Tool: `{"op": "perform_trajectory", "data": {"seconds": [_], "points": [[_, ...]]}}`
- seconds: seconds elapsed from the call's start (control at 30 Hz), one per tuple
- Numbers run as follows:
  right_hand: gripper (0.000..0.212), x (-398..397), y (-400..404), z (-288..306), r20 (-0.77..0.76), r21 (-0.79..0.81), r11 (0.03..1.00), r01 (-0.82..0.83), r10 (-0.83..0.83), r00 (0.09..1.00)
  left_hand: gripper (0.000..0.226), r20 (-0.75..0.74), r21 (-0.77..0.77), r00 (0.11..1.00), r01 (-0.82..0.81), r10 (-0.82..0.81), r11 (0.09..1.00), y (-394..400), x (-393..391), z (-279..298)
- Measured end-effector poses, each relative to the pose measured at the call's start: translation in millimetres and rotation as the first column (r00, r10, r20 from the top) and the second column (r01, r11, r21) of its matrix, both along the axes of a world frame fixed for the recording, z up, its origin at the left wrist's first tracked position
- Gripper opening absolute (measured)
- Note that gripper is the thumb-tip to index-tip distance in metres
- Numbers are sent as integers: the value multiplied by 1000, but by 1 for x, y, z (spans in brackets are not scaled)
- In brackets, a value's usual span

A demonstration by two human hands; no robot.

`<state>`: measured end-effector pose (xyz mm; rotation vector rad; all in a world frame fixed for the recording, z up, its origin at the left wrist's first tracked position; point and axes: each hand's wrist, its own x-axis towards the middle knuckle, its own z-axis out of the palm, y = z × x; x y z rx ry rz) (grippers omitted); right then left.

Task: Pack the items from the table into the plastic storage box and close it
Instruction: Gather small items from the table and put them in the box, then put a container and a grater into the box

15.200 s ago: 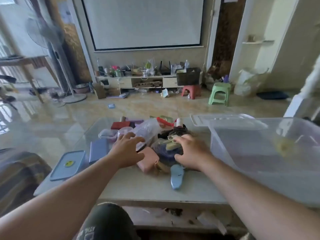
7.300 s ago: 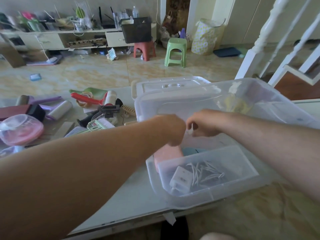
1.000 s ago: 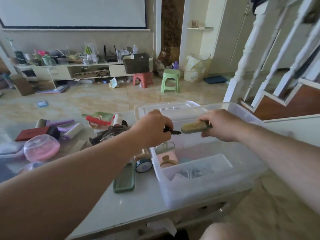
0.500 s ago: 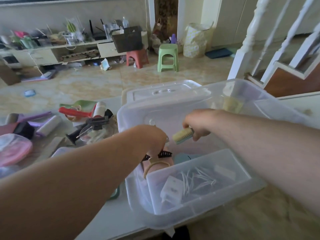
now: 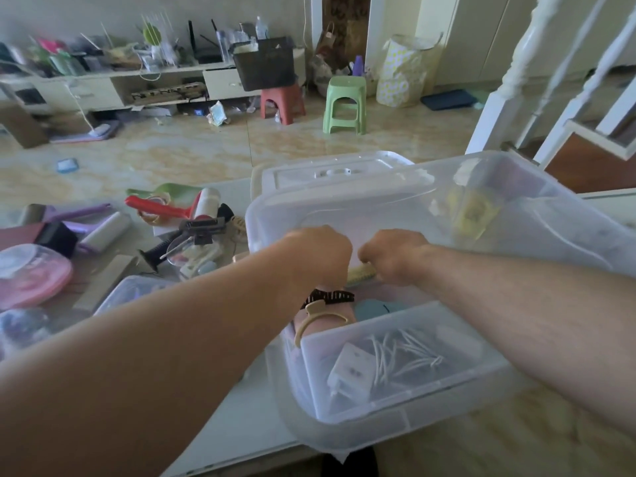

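Head view: your left hand (image 5: 320, 254) and right hand (image 5: 392, 253) dip inside the plastic storage box (image 5: 516, 215), which overhangs the surface (image 5: 241, 418) edge. Right grip pinches a yellow brush (image 5: 361, 273); left grip's state is hidden.

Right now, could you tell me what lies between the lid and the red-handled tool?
In the head view, only bare table shows between the lid and the red-handled tool.

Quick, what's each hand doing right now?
Left hand: closed inside the storage box; what it holds, if anything, cannot be told.
Right hand: closed on a yellowish brush.
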<state>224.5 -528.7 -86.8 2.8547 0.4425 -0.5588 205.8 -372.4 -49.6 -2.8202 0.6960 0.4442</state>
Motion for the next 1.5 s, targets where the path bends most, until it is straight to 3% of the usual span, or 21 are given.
{"op": "perform_trajectory", "data": {"seconds": [0.1, 0.23, 0.37, 0.53, 0.6, 0.73, 0.8, 0.87, 0.93, 1.03, 1.17, 1.33, 1.5], "points": [[37, -1, 1, 29, 63, 128, 992, 17, -25, 998, 23, 186, -251, 981, -3, 52, 968, 14, 0, 27], [39, -18, 14, 90, 172, 332, 941, 69, -132, 976, 39, 298, -510, 948, 58, 113, 858, 65, -14, 69], [44, -52, 66, 137, 260, 471, 882, -5, -134, 956, 43, 305, -567, 918, -39, 253, 823, 159, -46, 82], [42, -103, 174, 156, 303, 617, 774, -142, -67, 951, 50, 177, -516, 873, -311, 455, 798, 272, -99, 37], [39, -118, 218, 140, 299, 620, 763, -183, -14, 954, 55, 125, -520, 843, -394, 524, 758, 304, -114, 7], [53, -117, 282, 67, 189, 469, 873, -131, 45, 981, 73, -45, -565, 773, -543, 633, 622, 339, -123, -45], [67, -105, 297, 26, 93, 418, 908, -10, -32, 995, 79, -114, -644, 751, -555, 650, 527, 348, -119, -63], [95, -90, 301, -5, -26, 416, 902, 117, -117, 993, 83, -201, -676, 745, -576, 636, 460, 350, -111, -80], [112, -73, 303, -30, -93, 401, 895, 194, -171, 981, 88, -247, -676, 763, -577, 597, 458, 352, -100, -93], [129, -57, 308, -58, -63, 300, 939, 167, -155, 986, 100, -328, -670, 741, -620, 585, 409, 361, -87, -111], [137, -54, 315, -72, 35, 269, 952, 146, -161, 986, 102, -340, -598, 768, -622, 543, 505, 364, -87, -110], [129, -66, 311, -58, 75, 528, 845, 86, -147, 986, 86, -220, -749, 799, -506, 559, 428, 370, -94, -98], [106, -94, 301, 15, 186, 810, 582, -75, -133, 974, 86, -137, -882, 764, -383, 631, 273, 370, -115, -55]]}}
